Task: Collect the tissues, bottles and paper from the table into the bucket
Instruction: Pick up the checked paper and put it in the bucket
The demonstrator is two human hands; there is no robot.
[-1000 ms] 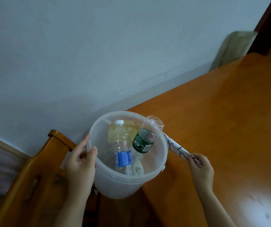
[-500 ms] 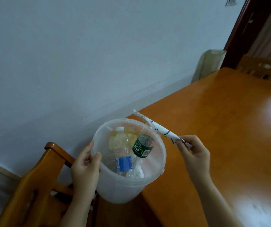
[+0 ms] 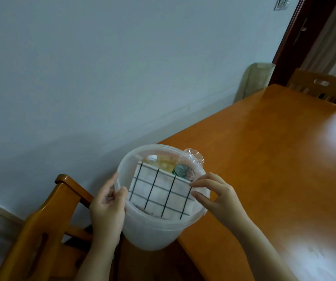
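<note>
1. The white paper sheet ruled with a black grid (image 3: 161,194), edge-on above the rim half a second ago, now lies flat inside the translucent white plastic bucket (image 3: 152,234); the right hand (image 3: 216,196) pinches its corner.
2. The left hand (image 3: 107,207) grips the rim.
3. Clear plastic bottles (image 3: 193,158) crowd the far side; the orange wooden table (image 3: 274,159) looks cleared.

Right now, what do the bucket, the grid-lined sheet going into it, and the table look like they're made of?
Bucket: translucent, milky plastic by the look; the contents show faintly through its wall.
Grid-lined sheet: probably paper, matte white with dark ruled lines; it keeps flat with a crisp edge.
Table: wood or wood veneer, orange-brown under a glossy varnish; window light reflects brightly off it.
</note>
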